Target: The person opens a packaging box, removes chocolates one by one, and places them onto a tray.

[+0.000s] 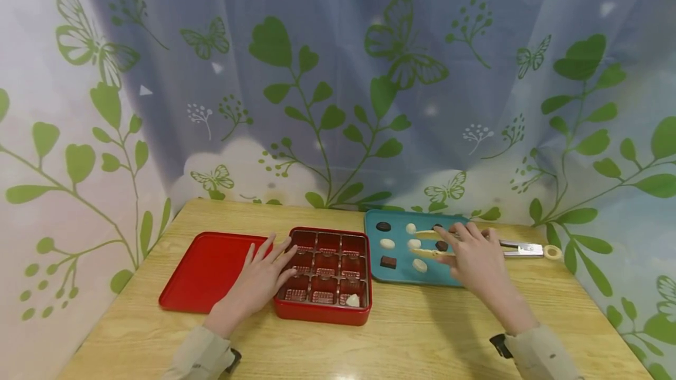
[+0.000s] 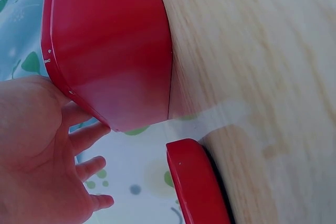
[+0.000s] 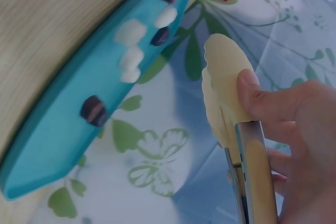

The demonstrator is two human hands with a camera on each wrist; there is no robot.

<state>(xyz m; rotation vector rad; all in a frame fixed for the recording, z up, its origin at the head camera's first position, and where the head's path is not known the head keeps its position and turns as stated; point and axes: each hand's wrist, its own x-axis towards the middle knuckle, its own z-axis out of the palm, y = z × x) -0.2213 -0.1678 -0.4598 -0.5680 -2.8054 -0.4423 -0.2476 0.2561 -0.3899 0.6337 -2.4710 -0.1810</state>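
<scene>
My right hand (image 1: 477, 257) holds a pair of tongs (image 3: 228, 77) with cream tips and metal handles. The two tips are apart, with nothing between them in the right wrist view, and hover above the blue tray (image 1: 404, 278). Dark and white chocolates lie spread over that tray, among them a dark rectangular chocolate (image 1: 388, 263) and a white oval chocolate (image 1: 419, 265). Loosely spread, the fingers of my left hand (image 1: 259, 283) touch the left rim of a red box (image 1: 323, 312). A white chocolate (image 1: 352, 300) sits in the box's front right compartment.
Left of the box, a red lid (image 1: 203, 274) lies flat on the wooden table (image 1: 406, 339), partly behind my left hand. A patterned curtain (image 1: 338, 104) hangs along the table's back edge. The tray stands against the box's right side.
</scene>
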